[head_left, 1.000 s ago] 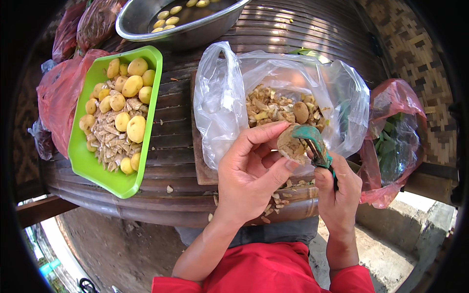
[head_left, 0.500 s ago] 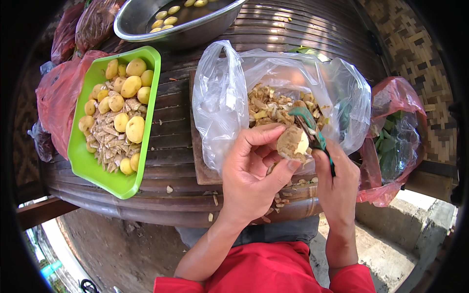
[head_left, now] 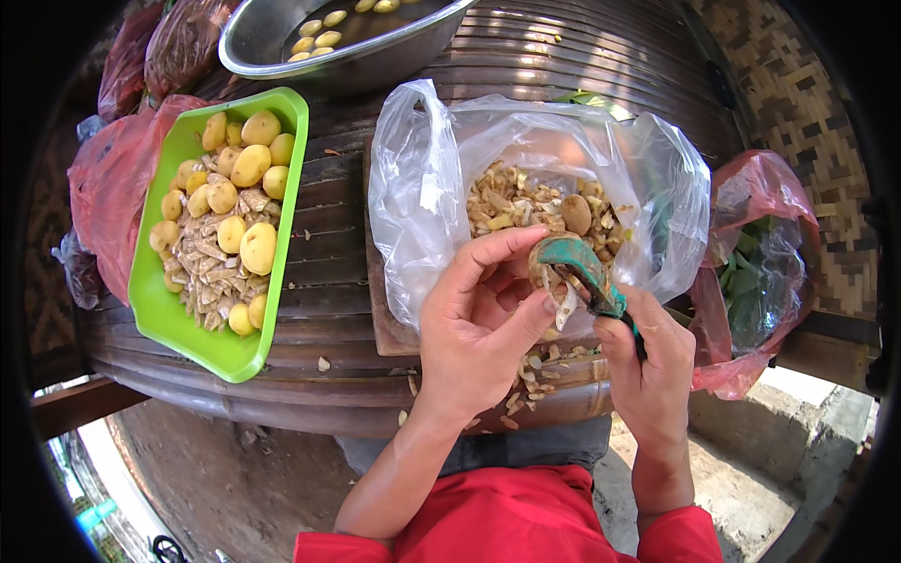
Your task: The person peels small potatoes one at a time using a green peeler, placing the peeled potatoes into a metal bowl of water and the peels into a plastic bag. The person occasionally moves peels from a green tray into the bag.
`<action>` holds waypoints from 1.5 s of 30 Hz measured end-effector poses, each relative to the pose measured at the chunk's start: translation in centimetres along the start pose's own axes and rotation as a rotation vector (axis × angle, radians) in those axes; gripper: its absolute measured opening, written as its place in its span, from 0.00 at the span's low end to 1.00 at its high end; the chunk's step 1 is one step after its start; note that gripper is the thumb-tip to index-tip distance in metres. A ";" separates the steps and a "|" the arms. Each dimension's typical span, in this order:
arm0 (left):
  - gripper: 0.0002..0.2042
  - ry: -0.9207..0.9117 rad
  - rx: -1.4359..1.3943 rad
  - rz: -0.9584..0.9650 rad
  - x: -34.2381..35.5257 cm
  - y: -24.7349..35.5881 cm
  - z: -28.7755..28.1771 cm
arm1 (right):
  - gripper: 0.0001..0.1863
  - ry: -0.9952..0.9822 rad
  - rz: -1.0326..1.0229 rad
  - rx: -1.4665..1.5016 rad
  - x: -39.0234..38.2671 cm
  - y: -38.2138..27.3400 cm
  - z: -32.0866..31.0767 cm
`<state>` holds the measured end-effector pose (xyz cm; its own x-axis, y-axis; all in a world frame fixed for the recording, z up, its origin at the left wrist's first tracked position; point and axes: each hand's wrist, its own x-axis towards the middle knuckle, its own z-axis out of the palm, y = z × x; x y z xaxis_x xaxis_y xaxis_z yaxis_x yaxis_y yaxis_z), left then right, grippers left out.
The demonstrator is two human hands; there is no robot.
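Observation:
My left hand (head_left: 474,314) grips a potato (head_left: 539,274) between thumb and fingers. In my right hand (head_left: 652,352) is a green-handled peeler (head_left: 601,289), its head laid over the potato and covering much of it. A strip of peel (head_left: 565,308) hangs below the blade. Just beyond both hands, a clear plastic bag (head_left: 408,197) lies spread open with a heap of peelings (head_left: 507,192) inside. One brown, unpeeled-looking potato (head_left: 575,215) rests on that heap.
To the left, a green tray (head_left: 246,364) carries yellow potatoes and small cut brownish pieces. A metal basin (head_left: 347,80) of water with potatoes stands at the back. A red bag (head_left: 755,178) with leaves is at right. Peel scraps dot the slatted table's (head_left: 310,389) near edge.
The peeler has come left and toward me, from the potato's far right side to over its top. A peel strip now dangles there. My left hand has shifted slightly left.

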<state>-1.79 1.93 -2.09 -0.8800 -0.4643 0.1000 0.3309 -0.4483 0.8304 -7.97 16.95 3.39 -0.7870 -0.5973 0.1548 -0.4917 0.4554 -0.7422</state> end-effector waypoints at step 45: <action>0.22 0.035 -0.106 -0.091 0.1 1.0 0.8 | 0.10 0.108 0.110 0.079 -1.0 0.4 1.2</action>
<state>-1.81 2.05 -0.83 -0.8963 -0.4433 0.0061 0.2858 -0.5672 0.7724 -6.99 16.96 2.15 -0.8720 -0.4705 0.1355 -0.3726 0.4581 -0.8070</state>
